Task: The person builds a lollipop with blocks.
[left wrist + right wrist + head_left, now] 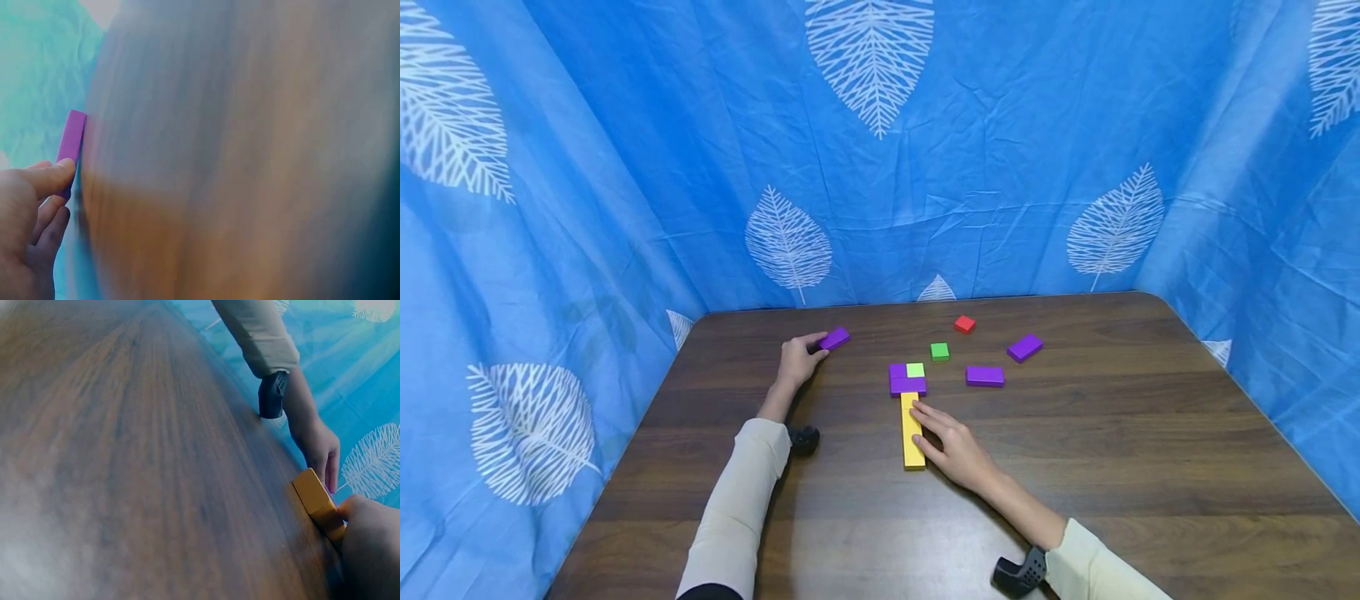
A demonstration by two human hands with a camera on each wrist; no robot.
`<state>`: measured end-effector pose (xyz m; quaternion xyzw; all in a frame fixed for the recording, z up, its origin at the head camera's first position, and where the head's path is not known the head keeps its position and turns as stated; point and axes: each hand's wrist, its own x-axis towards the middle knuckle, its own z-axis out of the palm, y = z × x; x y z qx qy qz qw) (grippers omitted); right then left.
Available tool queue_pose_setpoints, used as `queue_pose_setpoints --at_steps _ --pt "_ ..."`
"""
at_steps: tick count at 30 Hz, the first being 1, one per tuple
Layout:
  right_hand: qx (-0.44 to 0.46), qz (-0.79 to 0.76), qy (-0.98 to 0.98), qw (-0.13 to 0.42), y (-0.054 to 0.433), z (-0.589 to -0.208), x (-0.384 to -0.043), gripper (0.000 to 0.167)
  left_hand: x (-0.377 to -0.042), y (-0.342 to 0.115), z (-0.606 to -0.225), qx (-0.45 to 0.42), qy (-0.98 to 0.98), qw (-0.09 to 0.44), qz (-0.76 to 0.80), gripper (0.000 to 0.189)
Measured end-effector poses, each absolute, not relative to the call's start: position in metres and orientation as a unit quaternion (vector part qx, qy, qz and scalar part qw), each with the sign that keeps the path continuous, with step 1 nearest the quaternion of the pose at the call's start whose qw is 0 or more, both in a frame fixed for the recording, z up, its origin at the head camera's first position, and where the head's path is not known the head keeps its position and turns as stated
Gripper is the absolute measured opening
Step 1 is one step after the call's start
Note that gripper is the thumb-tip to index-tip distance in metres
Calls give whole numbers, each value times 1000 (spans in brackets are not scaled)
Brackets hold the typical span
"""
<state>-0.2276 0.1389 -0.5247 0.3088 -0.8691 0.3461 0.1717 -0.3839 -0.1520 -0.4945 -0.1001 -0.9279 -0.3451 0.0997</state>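
Note:
My left hand [799, 362] is at the far left of the table and pinches a purple block [834, 338] between thumb and fingers. In the left wrist view the same block [73, 137] sticks out past the thumb. Near the middle, my right hand [958, 450] lies beside a long yellow strip [912, 454], its extended fingertips touching the strip's right side. The right wrist view shows a seam across the yellow piece [312, 494]. Purple blocks [907, 386] and a light green block [915, 369] sit together at the strip's far end.
Right of the grouped blocks lie a green block [939, 352], a red block [965, 324], a purple block [985, 377] and another tilted purple block [1025, 348]. The brown wooden table [1112, 467] ends at a blue leaf-patterned curtain [985, 167].

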Motion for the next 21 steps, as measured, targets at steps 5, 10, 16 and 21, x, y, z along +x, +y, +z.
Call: queue_pose_setpoints --at_steps 5,10,16,21 --pt "312 351 -865 176 139 -525 -228 41 -371 -134 -494 -127 -921 122 -349 33" --pt "312 352 -864 179 139 -525 -227 40 -356 -114 -491 -149 -917 148 -340 32" --pt "313 351 -864 180 139 -524 -227 41 -337 -96 -489 -162 -915 161 -332 31" --pt "315 351 -863 180 139 -525 -228 41 -328 -89 -490 -153 -923 151 -319 31"
